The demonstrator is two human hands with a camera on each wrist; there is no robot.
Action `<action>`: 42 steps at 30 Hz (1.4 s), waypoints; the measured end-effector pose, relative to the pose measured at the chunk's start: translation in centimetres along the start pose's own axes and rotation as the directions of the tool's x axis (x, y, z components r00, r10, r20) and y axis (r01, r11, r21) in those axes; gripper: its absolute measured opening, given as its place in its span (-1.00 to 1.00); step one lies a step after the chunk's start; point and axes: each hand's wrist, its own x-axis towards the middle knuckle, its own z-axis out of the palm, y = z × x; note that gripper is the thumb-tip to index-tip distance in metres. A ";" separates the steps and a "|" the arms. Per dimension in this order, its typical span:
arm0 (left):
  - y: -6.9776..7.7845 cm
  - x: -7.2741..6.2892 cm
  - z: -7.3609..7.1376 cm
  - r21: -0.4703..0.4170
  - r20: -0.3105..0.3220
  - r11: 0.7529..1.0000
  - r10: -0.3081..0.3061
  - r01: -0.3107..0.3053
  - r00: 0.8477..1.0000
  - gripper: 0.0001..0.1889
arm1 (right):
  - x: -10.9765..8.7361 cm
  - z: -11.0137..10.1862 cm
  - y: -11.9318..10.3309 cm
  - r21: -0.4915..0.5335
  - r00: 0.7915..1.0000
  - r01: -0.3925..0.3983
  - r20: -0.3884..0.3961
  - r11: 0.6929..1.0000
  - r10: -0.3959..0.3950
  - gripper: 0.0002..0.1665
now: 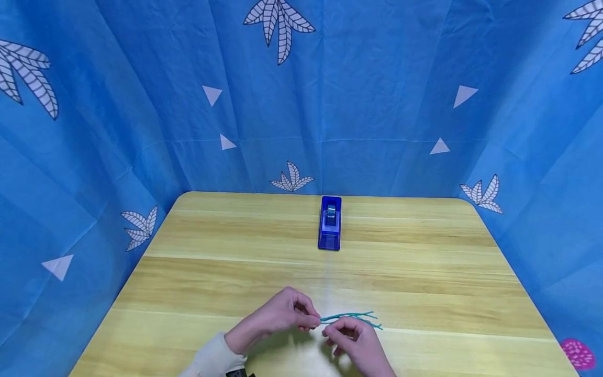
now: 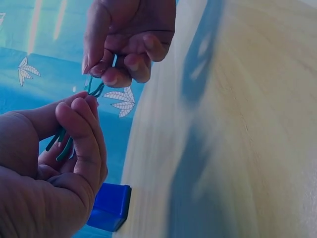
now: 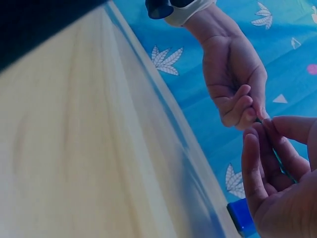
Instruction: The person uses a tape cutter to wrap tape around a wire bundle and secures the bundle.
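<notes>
Several thin green strands (image 1: 355,314), bundled together, stretch between the two hands above the table; their loose ends fan out to the right in the head view. My left hand (image 1: 292,311) pinches the bundle near its left end between thumb and forefinger. Close beside it, my right hand (image 1: 355,343) has thumb and fingertips drawn together on the strands. In the left wrist view short green ends (image 2: 64,150) poke out below the left fingers. Fingers hide the pinched stretch, and the strands' material is too small to tell.
A blue tape dispenser (image 1: 330,241) with a roll in it stands at the middle of the table's far side. The wooden table (image 1: 212,277) has blue patterned curtains (image 1: 367,104) hanging behind it and along both sides.
</notes>
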 end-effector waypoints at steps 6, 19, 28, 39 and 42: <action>0.0 -0.1 -0.1 -0.034 -0.005 0.999 -0.006 0.006 1.000 -0.88 | 0.0 -0.1 0.5 0.011 0.999 0.036 0.021 0.999 -0.036 -0.77; -0.5 -0.1 0.1 -0.094 0.040 0.995 -0.025 0.028 0.999 -0.88 | 0.0 0.4 0.3 -0.018 0.994 -0.096 -0.049 0.995 0.095 -0.74; -0.6 0.0 0.1 -0.112 0.037 0.993 -0.040 0.044 0.999 -0.90 | 0.2 0.6 0.1 -0.045 0.980 -0.161 -0.128 0.986 0.154 -0.76; -0.7 0.1 0.1 -0.132 0.057 0.990 -0.032 0.040 0.998 -0.97 | 0.3 0.5 0.6 -0.049 0.955 -0.269 -0.145 0.962 0.260 -0.66; -0.7 0.2 0.1 -0.124 0.054 0.991 -0.036 0.043 0.998 -0.96 | 0.4 0.4 0.6 -0.074 0.952 -0.284 -0.144 0.956 0.271 -0.63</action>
